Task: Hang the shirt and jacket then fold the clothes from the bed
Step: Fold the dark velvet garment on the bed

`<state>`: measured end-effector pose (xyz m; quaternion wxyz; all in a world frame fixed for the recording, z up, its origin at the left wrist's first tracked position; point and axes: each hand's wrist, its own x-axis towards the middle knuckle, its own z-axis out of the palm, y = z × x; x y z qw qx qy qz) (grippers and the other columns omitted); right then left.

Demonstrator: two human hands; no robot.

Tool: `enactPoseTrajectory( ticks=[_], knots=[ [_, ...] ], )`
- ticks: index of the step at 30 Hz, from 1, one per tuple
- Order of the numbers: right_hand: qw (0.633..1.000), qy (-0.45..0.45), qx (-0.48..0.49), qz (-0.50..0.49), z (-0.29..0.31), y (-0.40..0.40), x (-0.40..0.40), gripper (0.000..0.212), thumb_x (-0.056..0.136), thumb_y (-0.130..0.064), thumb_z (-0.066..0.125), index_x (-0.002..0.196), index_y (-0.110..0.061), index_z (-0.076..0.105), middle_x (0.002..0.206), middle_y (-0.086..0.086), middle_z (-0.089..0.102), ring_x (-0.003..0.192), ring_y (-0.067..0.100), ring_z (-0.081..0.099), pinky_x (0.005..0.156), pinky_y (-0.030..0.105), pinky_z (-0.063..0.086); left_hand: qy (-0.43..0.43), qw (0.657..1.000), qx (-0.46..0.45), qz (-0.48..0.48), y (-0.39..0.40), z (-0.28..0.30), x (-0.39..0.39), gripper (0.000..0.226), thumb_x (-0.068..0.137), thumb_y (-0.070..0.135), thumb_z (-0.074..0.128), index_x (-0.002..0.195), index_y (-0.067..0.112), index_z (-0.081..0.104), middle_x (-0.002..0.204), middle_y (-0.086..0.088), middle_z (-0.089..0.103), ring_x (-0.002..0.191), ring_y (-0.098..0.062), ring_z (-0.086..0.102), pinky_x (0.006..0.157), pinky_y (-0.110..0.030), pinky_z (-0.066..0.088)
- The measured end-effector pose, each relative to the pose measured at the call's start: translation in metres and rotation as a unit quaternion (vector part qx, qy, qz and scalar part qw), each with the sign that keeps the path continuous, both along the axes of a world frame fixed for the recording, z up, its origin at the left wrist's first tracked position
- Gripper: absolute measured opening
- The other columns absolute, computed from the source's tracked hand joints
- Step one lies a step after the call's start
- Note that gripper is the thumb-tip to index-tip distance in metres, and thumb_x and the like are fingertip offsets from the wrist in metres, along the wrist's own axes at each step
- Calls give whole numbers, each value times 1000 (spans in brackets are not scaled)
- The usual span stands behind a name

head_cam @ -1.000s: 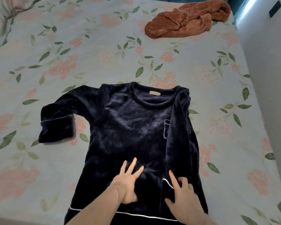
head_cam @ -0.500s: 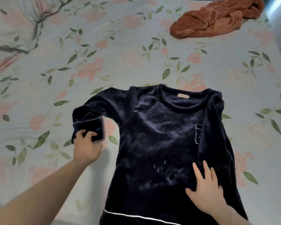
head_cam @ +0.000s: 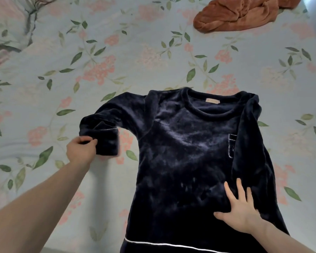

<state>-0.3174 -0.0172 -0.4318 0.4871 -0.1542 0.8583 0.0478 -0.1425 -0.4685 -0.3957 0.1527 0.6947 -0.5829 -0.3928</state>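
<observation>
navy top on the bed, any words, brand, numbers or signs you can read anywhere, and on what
None can be read.
Neck label inside the collar of the navy top: a small pinkish tag, print too small and blurred to read.
Rust-brown garment and floral bedsheet: no text visible.

Both forearms are bare right down to the wrist, with no sleeve showing. The left hand (head_cam: 81,149) and the right hand (head_cam: 242,214) wear no glove, ring, watch or bracelet, as far as the blurred wide-angle view lets one judge. Nails look short and unpainted.
</observation>
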Motion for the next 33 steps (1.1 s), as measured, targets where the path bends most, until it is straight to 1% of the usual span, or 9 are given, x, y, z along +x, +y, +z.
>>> enactPoseTrajectory(
  ticks=[4,8,11,14,18,20,25,28,33],
  knots=[
    [998,-15,-44,-40,-2,7,-6,113,83,-66,69,160,-45,-11,144,-19,-51,152,29,-32,125,58,19,51,954,-213,-206,28,55,-21,50,77,-2,58,115,31,60,111,10,66,104,-19,63,91,-33,50],
    [993,13,-98,-69,12,14,-10,96,87,-54,72,163,-38,15,169,-15,-20,158,28,-14,126,46,20,132,886,-217,-387,81,106,-43,75,76,-11,64,129,41,54,111,22,64,105,2,61,92,-16,47],
    [987,64,-129,-68,29,24,-8,86,90,-43,71,162,-35,25,171,-15,-1,157,29,9,121,40,29,138,797,-222,-545,125,112,-50,70,69,-11,59,128,29,62,116,20,67,111,-7,64,97,-34,52],
    [982,113,-139,-67,39,40,0,86,90,-37,70,162,-34,23,170,-8,6,147,27,28,109,31,40,99,742,-184,-637,181,105,-48,60,74,6,56,127,33,63,122,19,66,115,-8,62,97,-33,51],
    [979,118,-119,-114,37,69,12,91,89,-31,72,162,-34,18,153,1,29,100,16,63,76,23,53,64,730,-75,-677,250,72,-38,51,84,16,59,130,36,59,131,19,62,124,-4,54,105,-26,45],
    [978,111,-118,-132,37,79,17,87,90,-22,68,160,-37,18,135,-4,39,74,8,62,58,20,46,29,739,-20,-673,275,52,-30,47,85,20,61,129,38,57,130,19,61,123,-3,54,106,-26,44],
    [958,105,-230,-136,51,82,25,67,88,-17,67,140,-52,44,113,-21,46,62,11,60,59,22,46,4,789,33,-613,317,33,-14,39,88,24,64,123,42,59,102,26,56,101,0,56,93,-14,44],
    [969,67,-214,-100,43,92,27,71,89,-18,67,142,-56,40,114,-21,46,71,8,61,68,22,51,7,818,33,-574,333,28,-9,39,91,32,66,126,47,58,99,23,53,97,1,57,88,-9,42],
    [970,60,-203,-116,39,90,30,68,87,-35,66,150,-47,43,118,-25,44,93,0,58,71,15,45,-122,693,193,-684,335,-4,-2,54,81,58,67,133,49,54,136,16,60,118,-4,60,109,-29,46]
  ],
)
